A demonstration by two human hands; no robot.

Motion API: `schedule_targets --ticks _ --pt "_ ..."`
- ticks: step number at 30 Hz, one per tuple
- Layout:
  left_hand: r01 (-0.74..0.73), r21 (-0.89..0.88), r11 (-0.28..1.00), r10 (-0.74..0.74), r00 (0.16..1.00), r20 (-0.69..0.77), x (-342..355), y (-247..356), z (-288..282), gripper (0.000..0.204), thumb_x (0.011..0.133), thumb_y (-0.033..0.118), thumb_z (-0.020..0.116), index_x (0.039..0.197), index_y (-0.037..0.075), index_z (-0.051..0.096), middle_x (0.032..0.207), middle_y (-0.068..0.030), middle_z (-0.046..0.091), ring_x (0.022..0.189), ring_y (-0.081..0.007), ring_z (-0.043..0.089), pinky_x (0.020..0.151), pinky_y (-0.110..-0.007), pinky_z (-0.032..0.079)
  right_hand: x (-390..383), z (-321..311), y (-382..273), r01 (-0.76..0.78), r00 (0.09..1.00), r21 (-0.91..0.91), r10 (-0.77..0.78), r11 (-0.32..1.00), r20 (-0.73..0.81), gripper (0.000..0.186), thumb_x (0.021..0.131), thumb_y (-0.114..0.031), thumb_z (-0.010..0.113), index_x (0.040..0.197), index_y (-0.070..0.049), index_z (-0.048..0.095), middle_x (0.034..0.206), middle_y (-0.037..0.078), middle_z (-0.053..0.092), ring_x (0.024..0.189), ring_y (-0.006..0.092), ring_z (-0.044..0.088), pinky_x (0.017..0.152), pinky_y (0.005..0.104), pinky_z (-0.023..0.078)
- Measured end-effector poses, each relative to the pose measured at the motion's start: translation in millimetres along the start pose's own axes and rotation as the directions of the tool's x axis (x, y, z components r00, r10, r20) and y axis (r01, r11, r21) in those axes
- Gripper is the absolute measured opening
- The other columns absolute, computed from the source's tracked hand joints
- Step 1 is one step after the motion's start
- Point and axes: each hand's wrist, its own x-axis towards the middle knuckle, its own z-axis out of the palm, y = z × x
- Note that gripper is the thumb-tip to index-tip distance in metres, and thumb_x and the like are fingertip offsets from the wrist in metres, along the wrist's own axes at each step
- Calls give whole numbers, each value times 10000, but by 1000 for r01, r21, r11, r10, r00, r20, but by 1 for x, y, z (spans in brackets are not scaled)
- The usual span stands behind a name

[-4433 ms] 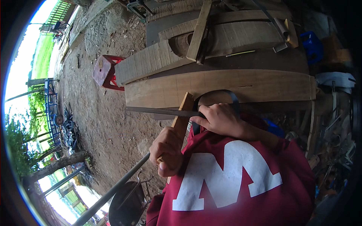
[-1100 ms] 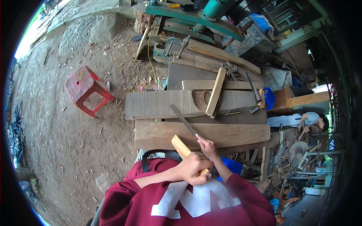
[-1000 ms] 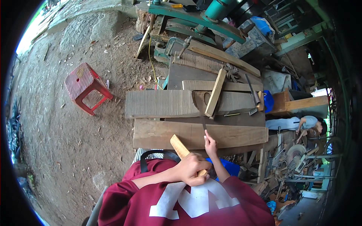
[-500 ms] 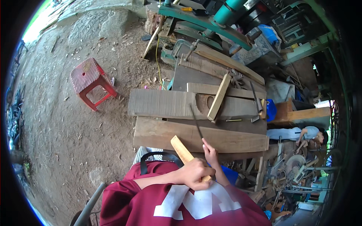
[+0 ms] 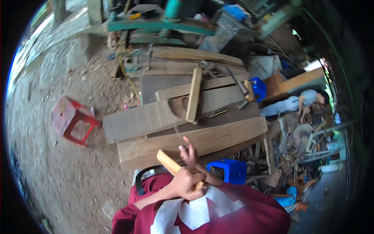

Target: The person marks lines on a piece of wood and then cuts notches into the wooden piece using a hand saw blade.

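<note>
My left hand point(image 5: 186, 183) is closed around a short, light-coloured wooden strip point(image 5: 168, 162), close to the maroon shirt. One end of the strip points up and away toward the boards, and the other shows just past my fist. Beyond it, my right hand point(image 5: 189, 156) is raised with its index finger extended along a thin, file-like tool point(image 5: 177, 130), which is only a faint blurred streak. Both hands are over the near side of a wide plank point(image 5: 194, 142). Behind that plank lies a grey-brown board point(image 5: 136, 121) with a rounded cutout.
A wooden bar point(image 5: 194, 95) lies across the boards, with a hammer point(image 5: 241, 90) to its right. A red stool point(image 5: 74, 121) stands on the dirt floor at left, a blue stool point(image 5: 233, 171) beside the bench. Another person point(image 5: 304, 102) is at right, near cluttered machinery.
The view has swung, shifting the bench leftward and bringing the blue stool into fuller view. My right hand has turned and its tool has blurred. My left hand still grips the wooden strip.
</note>
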Motion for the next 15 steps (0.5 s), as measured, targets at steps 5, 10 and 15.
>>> schedule_targets --ticks 5,10,15 --pt "42 -9 999 -42 999 22 3 3 -3 239 592 250 539 597 19 479 535 -121 467 499 -293 479 470 -371 372 -11 6 -10 -1 962 -273 76 962 263 692 821 -399 449 1333 -108 85 573 228 530 515 354 546 489 427 411" --pt "81 -14 997 -80 995 62 -3 1 -4 220 543 227 564 580 23 488 495 -99 467 461 -265 485 454 -346 384 -21 26 18 220 907 -584 57 781 417 708 834 -357 437 1337 -168 -25 510 192 519 460 359 526 443 473 403" --pt "73 -10 997 -71 991 112 -2 -2 -1 233 551 227 556 582 14 467 486 -97 451 436 -269 458 439 -340 372 -22 33 35 170 959 -411 -55 896 278 752 809 -396 477 1338 -188 -16 414 127 451 342 275 475 338 414 368"
